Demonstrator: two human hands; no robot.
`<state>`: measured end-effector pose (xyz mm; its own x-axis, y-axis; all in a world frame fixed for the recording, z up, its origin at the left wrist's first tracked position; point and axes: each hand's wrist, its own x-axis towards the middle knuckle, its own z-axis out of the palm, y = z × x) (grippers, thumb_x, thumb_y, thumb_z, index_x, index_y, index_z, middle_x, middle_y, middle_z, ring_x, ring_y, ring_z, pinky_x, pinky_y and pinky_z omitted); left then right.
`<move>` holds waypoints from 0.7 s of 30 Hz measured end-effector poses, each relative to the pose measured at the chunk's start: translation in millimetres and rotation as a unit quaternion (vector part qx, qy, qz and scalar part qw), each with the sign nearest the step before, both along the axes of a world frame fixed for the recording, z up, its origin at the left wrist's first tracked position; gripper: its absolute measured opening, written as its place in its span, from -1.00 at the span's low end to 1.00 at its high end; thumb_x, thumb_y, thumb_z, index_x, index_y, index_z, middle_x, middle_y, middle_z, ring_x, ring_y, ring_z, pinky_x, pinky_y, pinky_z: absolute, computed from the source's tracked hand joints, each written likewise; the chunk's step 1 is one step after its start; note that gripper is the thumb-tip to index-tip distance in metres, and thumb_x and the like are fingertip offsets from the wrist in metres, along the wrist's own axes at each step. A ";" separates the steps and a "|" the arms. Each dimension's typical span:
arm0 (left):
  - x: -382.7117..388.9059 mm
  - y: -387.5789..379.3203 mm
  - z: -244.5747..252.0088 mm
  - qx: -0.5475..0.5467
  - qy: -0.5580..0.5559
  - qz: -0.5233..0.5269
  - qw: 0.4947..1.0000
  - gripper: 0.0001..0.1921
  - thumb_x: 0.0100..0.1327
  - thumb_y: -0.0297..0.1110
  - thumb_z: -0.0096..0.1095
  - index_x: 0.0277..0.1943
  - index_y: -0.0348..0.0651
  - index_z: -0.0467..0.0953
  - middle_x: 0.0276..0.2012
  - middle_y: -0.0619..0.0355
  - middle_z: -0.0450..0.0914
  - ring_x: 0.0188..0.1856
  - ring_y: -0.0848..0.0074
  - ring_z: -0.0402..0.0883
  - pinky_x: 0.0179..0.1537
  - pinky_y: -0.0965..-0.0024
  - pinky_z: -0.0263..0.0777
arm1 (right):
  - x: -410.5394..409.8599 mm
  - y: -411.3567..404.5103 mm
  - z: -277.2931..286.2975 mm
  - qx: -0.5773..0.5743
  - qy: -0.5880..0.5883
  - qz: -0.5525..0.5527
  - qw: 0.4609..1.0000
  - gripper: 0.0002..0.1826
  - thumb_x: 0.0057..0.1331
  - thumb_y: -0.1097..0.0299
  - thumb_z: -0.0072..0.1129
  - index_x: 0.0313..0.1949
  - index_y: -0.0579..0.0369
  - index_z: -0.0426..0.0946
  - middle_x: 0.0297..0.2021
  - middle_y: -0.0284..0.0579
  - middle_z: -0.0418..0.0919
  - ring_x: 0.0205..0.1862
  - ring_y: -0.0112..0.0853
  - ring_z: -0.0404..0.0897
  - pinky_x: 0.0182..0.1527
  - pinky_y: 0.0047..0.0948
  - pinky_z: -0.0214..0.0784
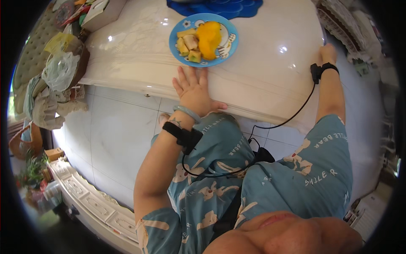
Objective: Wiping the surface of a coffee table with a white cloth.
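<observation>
On the pale glossy table, my left hand (194, 93) lies with its fingers spread and holds nothing. Its fingertips are right at the near rim of a blue patterned plate (177, 31). Several pale fruit chunks (190, 43) sit on the plate's left part, beside a yellow-orange piece of fruit (210, 40), which looks like peeled mango. My right hand (328, 54) is at the table's right edge with its fingers curled; whether anything is inside them is hidden. Both wrists carry black straps with small devices, joined to a black cable.
A blue mat (222, 8) lies beyond the plate. At the table's left stand a basket (83, 62) with plastic bags and a white box (104, 14) of items. A tufted seat is past them. A white drawer cabinet (95, 206) stands at lower left. The black cable (296, 116) hangs before the table's front edge.
</observation>
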<state>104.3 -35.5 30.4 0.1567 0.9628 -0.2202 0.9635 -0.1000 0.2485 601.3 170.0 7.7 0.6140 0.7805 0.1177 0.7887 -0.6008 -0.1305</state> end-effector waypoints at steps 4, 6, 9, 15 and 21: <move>-5.2 11.6 -6.3 -0.001 0.041 0.009 0.999 0.32 -0.30 0.38 0.38 0.42 -0.13 -0.21 0.39 -0.28 -0.39 0.39 -0.22 -0.52 0.29 -0.24 -0.51 | -45.7 -46.1 -2.1 0.008 0.005 0.055 0.998 -0.62 0.22 0.29 -0.10 0.00 0.11 0.47 -0.03 0.13 0.51 0.03 -0.01 0.48 0.05 -0.15 0.33; -0.9 17.8 -6.7 0.002 0.055 0.003 0.999 0.32 -0.29 0.39 0.37 0.42 -0.12 -0.22 0.40 -0.24 -0.39 0.39 -0.22 -0.50 0.29 -0.24 -0.49 | -46.4 -54.0 -20.3 0.052 -0.002 0.084 0.995 -0.61 0.21 0.25 -0.05 0.01 0.12 0.44 -0.08 0.16 0.52 -0.01 0.03 0.49 0.00 -0.15 0.36; 7.7 27.7 -5.6 0.015 0.040 -0.009 0.999 0.32 -0.28 0.37 0.39 0.42 -0.12 -0.23 0.40 -0.25 -0.37 0.39 -0.22 -0.48 0.29 -0.24 -0.48 | -91.4 -63.4 -34.8 0.105 -0.048 0.160 0.980 -0.65 0.25 0.29 -0.12 -0.03 0.12 0.46 -0.13 0.15 0.55 -0.07 0.02 0.52 0.01 -0.09 0.34; -10.6 39.3 -15.8 0.021 0.053 0.015 0.998 0.32 -0.29 0.36 0.41 0.42 -0.07 -0.24 0.41 -0.20 -0.33 0.41 -0.15 -0.45 0.31 -0.19 -0.46 | -290.6 -118.1 -16.1 0.033 0.084 0.308 0.947 -0.74 0.30 0.34 -0.19 -0.23 0.11 0.53 -0.33 0.07 0.61 -0.26 -0.05 0.60 -0.24 -0.09 0.43; -5.9 43.9 -13.6 0.025 0.051 0.011 0.998 0.28 -0.25 0.32 0.40 0.42 -0.05 -0.25 0.41 -0.19 -0.31 0.42 -0.09 -0.40 0.34 -0.13 -0.43 | -314.2 -197.2 -12.8 0.105 0.102 0.403 0.903 -0.82 0.22 0.34 -0.10 -0.32 0.11 0.48 -0.39 0.07 0.59 -0.30 -0.03 0.59 -0.25 -0.08 0.40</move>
<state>98.4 8.4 16.7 0.1148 0.9758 -0.1862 0.9855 -0.0882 0.1453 287.1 -27.2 -5.1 -0.1190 0.9574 0.2630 0.9057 0.2132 -0.3663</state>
